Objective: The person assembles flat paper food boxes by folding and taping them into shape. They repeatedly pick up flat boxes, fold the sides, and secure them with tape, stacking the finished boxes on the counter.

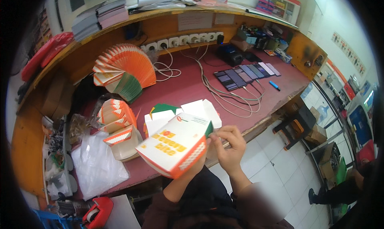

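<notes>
A white paper food box (176, 143) with orange edges and yellow lettering is tilted in front of me over the near edge of the desk. My left hand (195, 171) grips it from below and behind, its fingers mostly hidden by the box. At the box's right end, by a green inner flap (209, 128), my right hand (230, 147) is closed in a pinch; whatever its fingertips hold is too small to make out. Just behind lie more white box pieces (200, 111) and a green card piece (164, 108). To the left, nested boxes (118, 121) lean together.
A fanned stack of orange and green flat cartons (128, 71) stands at the back left. Clear plastic bags (98, 161) lie at the left front. Several phones (244, 75) and cables (212, 87) occupy the right side. A red tape dispenser (98, 211) sits low left.
</notes>
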A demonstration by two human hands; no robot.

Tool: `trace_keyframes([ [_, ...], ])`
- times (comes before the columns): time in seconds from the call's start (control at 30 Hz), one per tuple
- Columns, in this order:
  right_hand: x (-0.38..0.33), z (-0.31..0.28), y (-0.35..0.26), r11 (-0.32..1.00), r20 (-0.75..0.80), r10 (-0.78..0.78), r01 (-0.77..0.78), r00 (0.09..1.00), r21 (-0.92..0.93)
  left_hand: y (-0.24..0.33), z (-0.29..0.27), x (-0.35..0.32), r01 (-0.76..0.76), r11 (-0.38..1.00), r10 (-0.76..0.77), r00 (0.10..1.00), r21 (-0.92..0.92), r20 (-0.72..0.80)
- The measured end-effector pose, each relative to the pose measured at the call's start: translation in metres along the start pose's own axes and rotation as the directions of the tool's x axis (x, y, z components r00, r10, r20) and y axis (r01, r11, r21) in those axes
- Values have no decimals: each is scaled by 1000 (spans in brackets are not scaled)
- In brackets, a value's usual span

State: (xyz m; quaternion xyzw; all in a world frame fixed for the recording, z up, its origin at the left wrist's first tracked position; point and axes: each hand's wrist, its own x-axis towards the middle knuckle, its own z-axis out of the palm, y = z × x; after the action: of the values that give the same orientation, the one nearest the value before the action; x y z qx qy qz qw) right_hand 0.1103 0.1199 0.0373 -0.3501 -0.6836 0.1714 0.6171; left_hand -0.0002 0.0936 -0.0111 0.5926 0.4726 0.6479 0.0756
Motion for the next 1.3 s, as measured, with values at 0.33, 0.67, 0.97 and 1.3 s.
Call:
trace_keyframes([
  [0.33,-7,-12,-12,997,16,-26,25,1000,77,-11,-9,-13,562,532,-622,767,-634,158],
  [0.67,-32,-1,-12,960,87,-191,205,978,-192,-22,-5,0,444,728,-510,860,-522,20],
  [0.97,-47,14,-2,917,115,-216,242,970,-318,5,11,3,338,867,-437,869,-366,-233],
  [1.3,-29,-10,17,989,27,-76,78,997,-125,-32,-1,-16,292,805,-254,956,-517,146],
])
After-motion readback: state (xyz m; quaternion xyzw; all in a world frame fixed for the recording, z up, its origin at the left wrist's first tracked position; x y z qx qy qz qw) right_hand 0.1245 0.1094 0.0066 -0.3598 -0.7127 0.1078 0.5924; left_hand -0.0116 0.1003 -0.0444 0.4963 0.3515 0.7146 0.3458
